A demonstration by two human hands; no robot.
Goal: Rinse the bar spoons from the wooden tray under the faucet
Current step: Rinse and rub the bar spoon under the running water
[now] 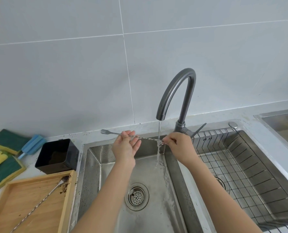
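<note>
Bar spoons appear in two places. At far left, green and yellow sponges [4, 158] and a blue brush [33, 144] lie on the bench [30, 172] beside a black container [57, 156]. Near them, a wooden tray [30, 207] carries one long twisted spoon [38, 205] lying diagonally, with dark grounds around its bowl. Further right, over the steel sink [106, 190], the left hand [125, 146] pinches the second bar spoon [139, 137] near its forked end. The spoon runs level across to the right hand [177, 142], whose fingers close on its other end in the stream of water [159, 140] falling from the curved faucet [178, 91]. A wire rack [240, 165] sits in the basin at right.
</note>
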